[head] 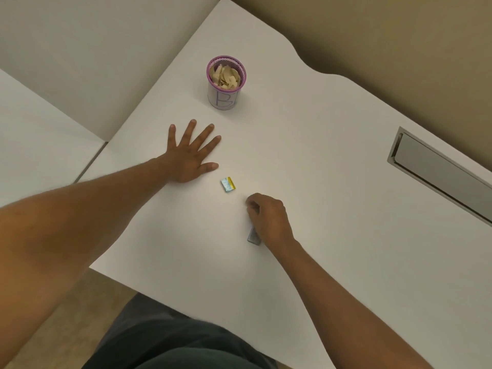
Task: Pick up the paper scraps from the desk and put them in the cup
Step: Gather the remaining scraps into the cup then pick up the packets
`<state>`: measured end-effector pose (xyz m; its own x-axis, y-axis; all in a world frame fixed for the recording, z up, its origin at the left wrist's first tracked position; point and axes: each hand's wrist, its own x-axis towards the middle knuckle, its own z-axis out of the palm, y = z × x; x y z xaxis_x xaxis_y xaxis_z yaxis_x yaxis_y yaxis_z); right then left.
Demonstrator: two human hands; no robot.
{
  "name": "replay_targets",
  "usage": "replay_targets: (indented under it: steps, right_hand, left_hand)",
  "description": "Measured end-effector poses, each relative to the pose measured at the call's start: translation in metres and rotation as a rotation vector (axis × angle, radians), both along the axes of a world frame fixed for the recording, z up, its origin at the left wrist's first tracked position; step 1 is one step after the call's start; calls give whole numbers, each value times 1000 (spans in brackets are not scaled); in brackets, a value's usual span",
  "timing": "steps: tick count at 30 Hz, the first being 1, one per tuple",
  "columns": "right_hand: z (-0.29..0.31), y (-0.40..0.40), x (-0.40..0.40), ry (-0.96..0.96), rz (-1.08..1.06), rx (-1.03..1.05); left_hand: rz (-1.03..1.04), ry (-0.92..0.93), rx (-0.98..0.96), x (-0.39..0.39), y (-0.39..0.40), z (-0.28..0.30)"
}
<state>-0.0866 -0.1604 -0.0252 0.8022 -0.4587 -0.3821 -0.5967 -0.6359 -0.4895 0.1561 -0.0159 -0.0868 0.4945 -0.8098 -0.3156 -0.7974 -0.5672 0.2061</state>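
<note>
Both arms are bare all the way up, no sleeves, watch or rings anywhere. The left hand (190,155) and right hand (269,217) have short, plain nails. Down at the near edge there's dark, greenish-grey clothing (170,339), looks like plain fabric.

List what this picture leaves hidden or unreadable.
- Head view: the right hand covers most of the grey scrap; a grip cannot be confirmed.
- The print on the blue and yellow scrap is too small.
- The cup shows only part of its lettering.
</note>
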Motion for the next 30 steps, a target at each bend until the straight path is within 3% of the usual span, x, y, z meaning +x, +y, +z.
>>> replay_targets:
  steps: [4, 8, 11, 15, 21, 27, 30]
  right_hand:
    - [17, -6, 21, -163, -215, 90]
    - [48, -25, 95, -508, -223, 71]
    - [63, -45, 163, -660, -165, -22]
    - [63, -66, 230, -632, -40, -131]
    - [50, -79, 265, -341, 213, -251]
    - [73, -82, 214, -505, -27, -127]
    - [70, -72, 133, -379, -137, -66]
  left_hand:
    - [-31, -10, 50, 3, -1, 0]
    - [-2, 22, -35, 0, 0, 2]
    - [1, 6, 2, 0, -2, 2]
    - [-23, -30, 39, 2, -1, -1]
    - [-34, -35, 54, 4, -1, 0]
    - [-36, -50, 15, 2, 1, -1]
    - [-17, 2, 9, 1, -2, 3]
